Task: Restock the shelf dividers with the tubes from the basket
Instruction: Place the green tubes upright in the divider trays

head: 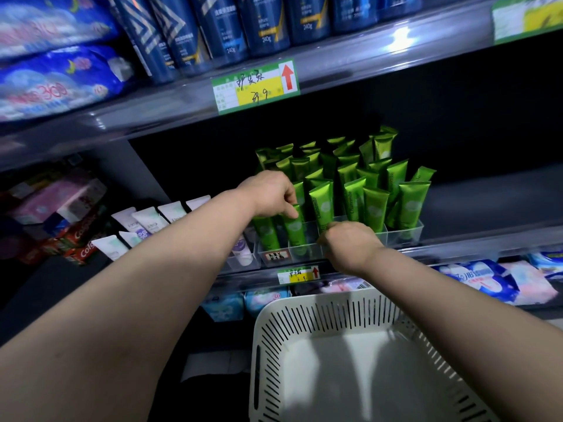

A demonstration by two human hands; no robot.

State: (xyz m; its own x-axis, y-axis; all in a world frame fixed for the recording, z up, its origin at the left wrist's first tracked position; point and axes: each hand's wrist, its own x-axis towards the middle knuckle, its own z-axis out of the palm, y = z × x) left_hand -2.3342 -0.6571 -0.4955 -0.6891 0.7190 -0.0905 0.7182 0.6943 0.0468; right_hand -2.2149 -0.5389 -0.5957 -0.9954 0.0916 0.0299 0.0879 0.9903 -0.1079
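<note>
Two bare forearms reach forward over a white slotted basket (292, 327), which sits nearest the camera below the shelf edge; its pale floor shows between the arms.

Just beyond the basket, a small yellow and green price tag (298, 274) hangs on the front rail of the shelf. Soft packs (487, 278) lie on the shelf under it.

The right hand (350, 246) is at the front of the clear dividers (405, 236), back of the hand up and fingers curled under. They meet the foot of a leaning tube (322, 205). Whether they grasp that tube or the divider wall cannot be told.

The left hand (269, 193) is a little farther in and higher. Its thumb and fingers pinch the top of a green tube (295, 231) that stands upright in the front of a divider lane, beside another of its kind to the left.

Behind both hands, the green tubes (377, 205) fill the lanes in rows running back into the dark shelf, caps down, some upright and some tilted against each other.

Left of the dividers lie white tubes (149, 219), and past them red toothpaste boxes (80, 239).

On the shelf above, a large price tag (256, 86) with a red arrow is fixed to the rail. Dark blue bottles (225, 28) stand behind it, with blue packs (51, 83) stacked to the left.
</note>
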